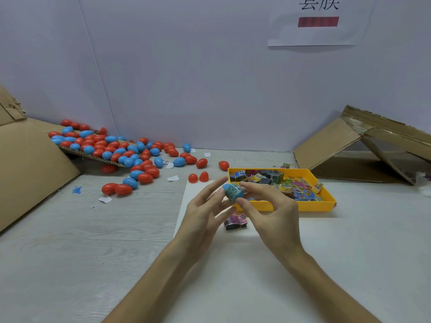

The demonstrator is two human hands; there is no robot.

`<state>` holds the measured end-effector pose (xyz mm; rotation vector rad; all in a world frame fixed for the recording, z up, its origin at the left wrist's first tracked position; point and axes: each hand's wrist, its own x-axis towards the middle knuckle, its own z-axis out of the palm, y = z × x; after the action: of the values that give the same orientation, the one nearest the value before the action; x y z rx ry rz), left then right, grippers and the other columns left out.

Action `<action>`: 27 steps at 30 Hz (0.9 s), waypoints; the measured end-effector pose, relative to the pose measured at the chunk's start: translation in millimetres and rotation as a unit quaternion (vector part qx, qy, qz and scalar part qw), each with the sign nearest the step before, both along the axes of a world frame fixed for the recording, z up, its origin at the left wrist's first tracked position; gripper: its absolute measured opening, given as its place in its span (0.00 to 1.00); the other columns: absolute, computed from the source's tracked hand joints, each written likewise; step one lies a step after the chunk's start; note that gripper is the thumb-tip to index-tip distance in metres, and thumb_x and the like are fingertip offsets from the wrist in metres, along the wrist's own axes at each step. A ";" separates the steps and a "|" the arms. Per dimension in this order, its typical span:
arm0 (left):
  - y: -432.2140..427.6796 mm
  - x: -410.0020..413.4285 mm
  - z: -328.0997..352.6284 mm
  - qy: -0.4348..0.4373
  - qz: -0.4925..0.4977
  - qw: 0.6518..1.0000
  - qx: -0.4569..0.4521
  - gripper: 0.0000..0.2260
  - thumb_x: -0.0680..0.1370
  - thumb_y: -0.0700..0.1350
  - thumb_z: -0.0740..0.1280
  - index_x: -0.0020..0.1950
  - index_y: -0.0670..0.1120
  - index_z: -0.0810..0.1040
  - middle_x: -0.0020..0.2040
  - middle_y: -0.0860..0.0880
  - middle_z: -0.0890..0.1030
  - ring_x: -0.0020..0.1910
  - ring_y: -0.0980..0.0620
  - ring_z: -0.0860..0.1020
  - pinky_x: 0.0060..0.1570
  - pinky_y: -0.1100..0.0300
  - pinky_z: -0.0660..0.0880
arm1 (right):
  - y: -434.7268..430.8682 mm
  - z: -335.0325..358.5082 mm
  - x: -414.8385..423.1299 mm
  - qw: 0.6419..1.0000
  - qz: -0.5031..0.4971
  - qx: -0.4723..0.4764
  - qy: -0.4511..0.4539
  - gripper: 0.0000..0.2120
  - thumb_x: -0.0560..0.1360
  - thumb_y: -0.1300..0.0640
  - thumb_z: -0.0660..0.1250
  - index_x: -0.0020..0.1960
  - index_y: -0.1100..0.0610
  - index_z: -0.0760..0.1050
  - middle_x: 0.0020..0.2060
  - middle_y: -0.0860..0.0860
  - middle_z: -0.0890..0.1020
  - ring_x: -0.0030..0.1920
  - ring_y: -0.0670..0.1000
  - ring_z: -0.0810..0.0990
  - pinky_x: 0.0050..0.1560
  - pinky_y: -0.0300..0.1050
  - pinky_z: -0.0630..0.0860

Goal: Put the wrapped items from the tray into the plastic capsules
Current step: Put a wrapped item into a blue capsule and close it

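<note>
With the yellow tray point(291, 206) heaped, most work remains: the right hand point(268, 206) pinches a blue capsule point(234, 193) with a wrapped item, the left hand point(203, 210) touching it straight-fingered.

Both arms reach to just in front of the tray point(303, 206). The right hand point(272, 213) pinches a blue capsule point(233, 192); the left hand point(200, 215) touches it with straight fingers.

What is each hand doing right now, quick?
Left hand: open, straight fingers at the end of the blue capsule.
Right hand: pinches the blue capsule between thumb and fingertips.
</note>
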<state>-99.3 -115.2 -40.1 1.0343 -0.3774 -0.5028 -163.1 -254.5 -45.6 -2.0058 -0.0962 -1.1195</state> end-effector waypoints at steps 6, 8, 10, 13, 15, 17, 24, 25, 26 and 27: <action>-2.2 -1.2 -1.4 -0.060 0.064 0.996 0.027 0.15 0.74 0.48 0.68 0.60 0.47 0.82 0.55 0.45 0.85 0.54 0.48 0.84 0.48 0.61 0.80 | 0.6 -1.7 1.1 0.996 0.060 0.036 0.047 0.15 0.72 0.58 0.73 0.59 0.54 0.81 0.52 0.48 0.83 0.52 0.44 0.82 0.49 0.35 0.80; -2.6 -1.1 -1.8 -0.058 0.069 0.995 0.028 0.15 0.74 0.48 0.67 0.60 0.47 0.82 0.54 0.46 0.85 0.54 0.48 0.84 0.47 0.62 0.80 | 0.6 -1.9 1.0 0.995 0.063 0.044 0.057 0.15 0.72 0.57 0.73 0.59 0.54 0.81 0.53 0.48 0.83 0.52 0.44 0.82 0.48 0.37 0.81; -2.2 -0.6 -2.3 -0.056 0.070 0.996 0.026 0.16 0.75 0.48 0.67 0.60 0.46 0.82 0.55 0.45 0.85 0.55 0.48 0.83 0.48 0.62 0.80 | 0.9 -2.3 1.3 0.995 0.065 0.048 0.065 0.16 0.72 0.56 0.72 0.60 0.54 0.81 0.54 0.49 0.83 0.54 0.45 0.82 0.49 0.39 0.82; -1.8 -0.3 -2.2 -0.052 0.067 0.996 0.021 0.16 0.75 0.48 0.67 0.61 0.45 0.81 0.55 0.45 0.85 0.55 0.48 0.83 0.48 0.62 0.80 | -0.2 -4.0 1.7 0.993 0.071 0.056 0.076 0.16 0.72 0.57 0.72 0.61 0.54 0.80 0.55 0.49 0.82 0.56 0.45 0.81 0.50 0.42 0.82; -1.8 0.0 -2.1 -0.048 0.064 0.997 0.021 0.16 0.75 0.47 0.67 0.61 0.46 0.81 0.55 0.46 0.85 0.54 0.49 0.83 0.47 0.63 0.79 | -1.6 -5.8 2.3 0.991 0.078 0.067 0.087 0.17 0.73 0.60 0.72 0.62 0.54 0.80 0.56 0.49 0.82 0.58 0.46 0.81 0.51 0.44 0.82; -1.5 0.4 -2.6 -0.043 0.060 0.997 0.016 0.16 0.74 0.47 0.67 0.60 0.46 0.82 0.54 0.47 0.85 0.54 0.50 0.84 0.47 0.64 0.79 | -2.3 -6.8 2.5 0.987 0.092 0.087 0.097 0.17 0.73 0.62 0.72 0.62 0.54 0.80 0.57 0.49 0.82 0.58 0.46 0.81 0.52 0.45 0.82; -1.2 4.1 -5.3 0.008 0.056 0.998 -0.038 0.17 0.74 0.43 0.69 0.62 0.42 0.81 0.57 0.43 0.84 0.57 0.48 0.83 0.51 0.62 0.79 | -2.6 -1.3 4.5 0.946 0.182 0.243 0.115 0.20 0.69 0.57 0.75 0.59 0.46 0.79 0.52 0.42 0.85 0.55 0.46 0.83 0.47 0.42 0.82; -0.8 4.5 -5.6 0.012 0.054 0.998 -0.043 0.17 0.73 0.42 0.69 0.62 0.41 0.80 0.58 0.42 0.84 0.58 0.47 0.82 0.52 0.62 0.79 | -2.7 -0.9 5.3 0.944 0.182 0.249 0.117 0.20 0.67 0.55 0.75 0.59 0.48 0.79 0.52 0.43 0.85 0.55 0.46 0.83 0.47 0.43 0.82; -0.4 4.8 -5.6 0.015 0.051 0.998 -0.044 0.18 0.73 0.41 0.69 0.63 0.40 0.80 0.58 0.42 0.84 0.58 0.47 0.82 0.53 0.61 0.80 | -2.8 -0.7 5.8 0.945 0.179 0.246 0.116 0.20 0.67 0.54 0.75 0.58 0.49 0.79 0.52 0.44 0.85 0.55 0.47 0.83 0.47 0.44 0.82; 0.2 5.1 -5.3 0.017 0.047 0.998 -0.043 0.19 0.72 0.41 0.70 0.63 0.40 0.79 0.57 0.42 0.84 0.58 0.46 0.83 0.53 0.61 0.80 | -3.1 -0.3 6.0 0.948 0.172 0.241 0.115 0.19 0.67 0.53 0.74 0.58 0.50 0.80 0.51 0.44 0.85 0.55 0.47 0.83 0.47 0.45 0.83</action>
<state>-94.3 -115.0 -45.4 0.9544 -0.3163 -0.4150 -157.1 -257.5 -45.9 -1.5865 -0.0434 -0.6093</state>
